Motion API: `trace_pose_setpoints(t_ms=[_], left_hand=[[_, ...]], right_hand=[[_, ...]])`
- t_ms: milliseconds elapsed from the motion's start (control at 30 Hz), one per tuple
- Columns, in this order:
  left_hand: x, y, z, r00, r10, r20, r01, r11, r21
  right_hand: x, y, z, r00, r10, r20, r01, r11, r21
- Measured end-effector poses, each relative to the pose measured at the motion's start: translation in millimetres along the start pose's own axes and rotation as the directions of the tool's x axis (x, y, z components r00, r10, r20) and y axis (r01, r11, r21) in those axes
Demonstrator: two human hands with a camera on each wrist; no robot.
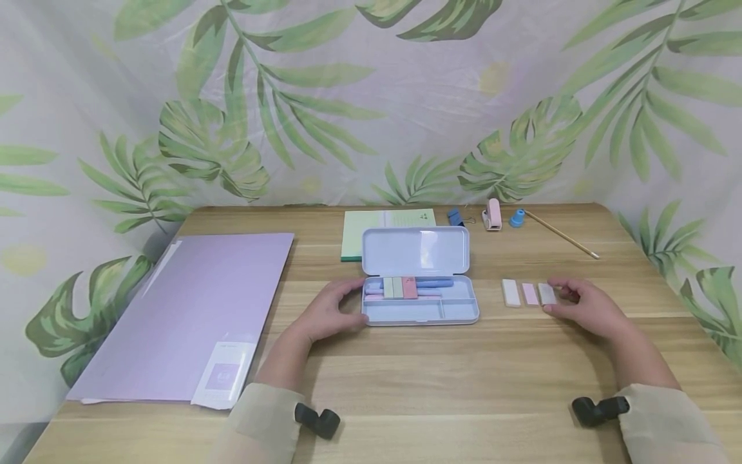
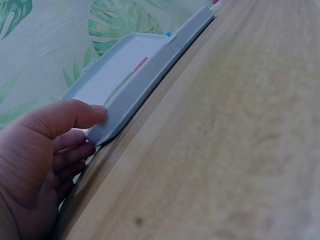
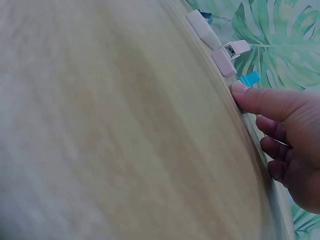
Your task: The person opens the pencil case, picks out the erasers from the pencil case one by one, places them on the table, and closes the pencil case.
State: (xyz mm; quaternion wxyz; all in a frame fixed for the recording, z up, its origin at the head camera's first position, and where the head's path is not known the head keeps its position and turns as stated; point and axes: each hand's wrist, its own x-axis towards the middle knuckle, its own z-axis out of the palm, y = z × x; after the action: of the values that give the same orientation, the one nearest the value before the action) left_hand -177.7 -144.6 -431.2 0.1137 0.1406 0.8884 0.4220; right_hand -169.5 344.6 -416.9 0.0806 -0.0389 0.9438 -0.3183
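Note:
A light blue pencil case (image 1: pixel 402 314) lies with its lid raised in the middle of the table. My left hand (image 1: pixel 330 309) holds its left end, thumb at the front corner and fingers along the side. Blue and lilac pens (image 1: pixel 436 283) lie in the case's rear compartment, under a green and pink banded block (image 1: pixel 400 288). To the right, my right hand (image 1: pixel 588 309) pinches a small greyish eraser (image 1: pixel 546 294) between thumb and fingers. Beside it on the table are a pink eraser (image 1: pixel 530 294) and a white eraser (image 1: pixel 511 293). In the right wrist view the thumb hides most of the greyish one.
A large lilac folder (image 1: pixel 214 290) covers the table's left side. Behind the case lies a green notepad (image 1: pixel 355 232). Along the back are a blue binder clip (image 1: pixel 455 218), a pink stapler (image 1: pixel 492 215), a blue sharpener-like piece (image 1: pixel 517 218) and a pencil (image 1: pixel 562 236).

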Motion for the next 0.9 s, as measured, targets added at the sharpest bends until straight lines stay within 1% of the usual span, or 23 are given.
trace_pose_setpoints(t_ms=[200,267,367,500,733,900], left_hand=[[-0.5,0.3,-0.2,1.0,0.002,0.0,-0.002,1.0,-0.002],[-0.6,0.5,-0.3,1.0,0.002,-0.001,-0.002,1.0,-0.001],[-0.6,0.9,-0.3,1.0,0.005,-0.003,-0.005,1.0,-0.001],[-0.7,1.0,-0.4,1.0,0.006,-0.003,-0.006,1.0,0.001],[-1.2,1.3,-0.2,1.0,0.006,-0.003,-0.006,1.0,-0.008],[-1.2,1.5,-0.3,1.0,0.008,-0.005,-0.008,1.0,-0.007]], right_hand=[[0,-10,2,1.0,0.012,-0.02,-0.012,1.0,-0.005],[0,-18,4,0.999,0.011,-0.038,-0.011,1.0,-0.004],[4,-32,10,0.998,0.0,-0.065,0.002,1.0,0.023],[13,-52,22,0.996,-0.04,-0.078,0.044,0.997,0.056],[28,-88,49,0.992,-0.11,-0.064,0.117,0.987,0.113],[39,-115,69,0.99,-0.141,-0.014,0.142,0.983,0.118]])
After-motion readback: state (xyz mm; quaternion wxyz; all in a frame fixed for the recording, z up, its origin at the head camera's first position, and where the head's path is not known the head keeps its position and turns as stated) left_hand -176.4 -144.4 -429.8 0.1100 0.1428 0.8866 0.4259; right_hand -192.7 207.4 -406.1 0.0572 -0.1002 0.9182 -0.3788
